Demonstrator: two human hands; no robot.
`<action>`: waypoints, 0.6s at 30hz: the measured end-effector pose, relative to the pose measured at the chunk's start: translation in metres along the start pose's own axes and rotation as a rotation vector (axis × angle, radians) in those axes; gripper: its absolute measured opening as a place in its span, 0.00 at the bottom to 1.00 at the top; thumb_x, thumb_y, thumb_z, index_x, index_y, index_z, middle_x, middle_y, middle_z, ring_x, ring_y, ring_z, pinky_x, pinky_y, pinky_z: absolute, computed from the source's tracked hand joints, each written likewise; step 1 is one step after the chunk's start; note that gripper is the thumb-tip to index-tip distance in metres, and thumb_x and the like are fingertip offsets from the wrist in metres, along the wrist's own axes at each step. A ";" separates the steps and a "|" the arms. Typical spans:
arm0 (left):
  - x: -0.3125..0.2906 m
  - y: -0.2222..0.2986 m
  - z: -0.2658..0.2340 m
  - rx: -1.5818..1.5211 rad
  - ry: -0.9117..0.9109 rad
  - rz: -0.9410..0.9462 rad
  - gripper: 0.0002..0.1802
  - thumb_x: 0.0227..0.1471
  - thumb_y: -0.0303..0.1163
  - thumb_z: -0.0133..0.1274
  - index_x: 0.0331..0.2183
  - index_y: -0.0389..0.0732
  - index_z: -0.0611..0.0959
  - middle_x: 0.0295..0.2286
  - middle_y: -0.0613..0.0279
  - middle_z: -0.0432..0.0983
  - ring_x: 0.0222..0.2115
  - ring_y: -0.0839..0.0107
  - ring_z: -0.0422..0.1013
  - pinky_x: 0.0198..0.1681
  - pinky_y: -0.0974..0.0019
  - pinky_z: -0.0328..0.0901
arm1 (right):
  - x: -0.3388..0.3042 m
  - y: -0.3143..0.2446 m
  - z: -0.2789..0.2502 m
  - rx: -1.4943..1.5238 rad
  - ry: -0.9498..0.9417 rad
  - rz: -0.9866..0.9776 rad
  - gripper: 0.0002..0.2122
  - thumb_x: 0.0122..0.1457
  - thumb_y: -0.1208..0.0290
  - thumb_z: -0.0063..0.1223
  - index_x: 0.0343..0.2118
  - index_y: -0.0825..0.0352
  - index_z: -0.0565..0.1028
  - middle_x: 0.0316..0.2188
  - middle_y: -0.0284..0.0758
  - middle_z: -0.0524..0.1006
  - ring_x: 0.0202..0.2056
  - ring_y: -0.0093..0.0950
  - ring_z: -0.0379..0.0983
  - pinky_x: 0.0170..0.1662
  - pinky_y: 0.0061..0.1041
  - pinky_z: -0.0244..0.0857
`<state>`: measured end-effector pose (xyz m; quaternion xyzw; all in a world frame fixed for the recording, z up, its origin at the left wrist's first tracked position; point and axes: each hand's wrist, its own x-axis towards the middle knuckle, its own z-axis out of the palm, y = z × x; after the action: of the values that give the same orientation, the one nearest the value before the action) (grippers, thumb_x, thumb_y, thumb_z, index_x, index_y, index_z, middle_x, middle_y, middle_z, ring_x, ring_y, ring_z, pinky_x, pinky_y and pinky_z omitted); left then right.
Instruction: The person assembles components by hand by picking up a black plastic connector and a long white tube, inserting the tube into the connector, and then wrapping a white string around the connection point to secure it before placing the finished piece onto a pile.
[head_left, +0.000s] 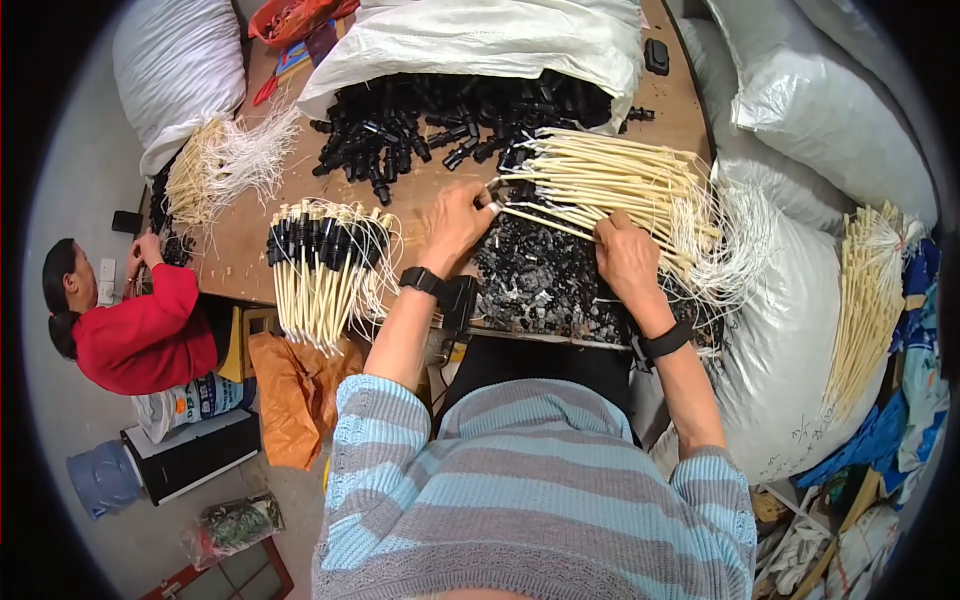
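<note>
My left hand (pixel 458 226) is closed, its thumb and fingertips pinching the pale tip of a thin cream-coloured tube (pixel 548 222). Farther along the same tube, the curled fingers of my right hand (pixel 628 258) grip it. Right behind it lies a thick pile of similar cream tubes (pixel 610 165), with thin white strands (pixel 740 240) trailing off their right ends. Under and between my hands is a dark patch of small black bits (pixel 535 275). Left of my left hand rests a bundle of cream tubes with black fittings (pixel 322 265) on them.
A white woven sack (pixel 480 40) spills black plastic fittings (pixel 385 140) across the brown table (pixel 245 245). Full white sacks (pixel 775 350) crowd the right side. At the far left a person in red (pixel 140 330) works at the table. An orange bag (pixel 295 400) lies below its edge.
</note>
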<state>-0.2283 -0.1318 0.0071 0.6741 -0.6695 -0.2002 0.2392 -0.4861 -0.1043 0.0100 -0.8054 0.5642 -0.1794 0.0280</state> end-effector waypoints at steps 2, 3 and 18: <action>-0.004 -0.013 -0.005 0.057 0.040 0.054 0.05 0.45 0.29 0.53 0.28 0.39 0.77 0.30 0.51 0.75 0.33 0.54 0.72 0.37 0.55 0.64 | 0.002 0.000 -0.008 0.009 0.039 -0.082 0.04 0.48 0.79 0.56 0.26 0.65 0.71 0.24 0.39 0.69 0.26 0.39 0.71 0.29 0.36 0.64; -0.007 -0.017 -0.011 0.112 0.075 0.110 0.05 0.45 0.27 0.54 0.29 0.39 0.77 0.29 0.50 0.75 0.33 0.53 0.72 0.36 0.55 0.64 | 0.002 -0.003 -0.013 0.016 0.079 -0.160 0.05 0.47 0.79 0.55 0.25 0.65 0.71 0.23 0.39 0.67 0.25 0.39 0.70 0.28 0.37 0.63; -0.048 -0.030 -0.014 -0.302 0.129 0.186 0.20 0.45 0.21 0.53 0.44 0.41 0.79 0.33 0.59 0.79 0.35 0.66 0.74 0.42 0.63 0.67 | -0.019 -0.020 -0.037 0.668 -0.103 -0.124 0.07 0.54 0.72 0.60 0.35 0.67 0.80 0.22 0.39 0.77 0.20 0.35 0.74 0.23 0.27 0.64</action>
<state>-0.1971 -0.0834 -0.0021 0.5772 -0.6744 -0.2319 0.3978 -0.4858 -0.0741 0.0452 -0.7926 0.4219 -0.3146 0.3078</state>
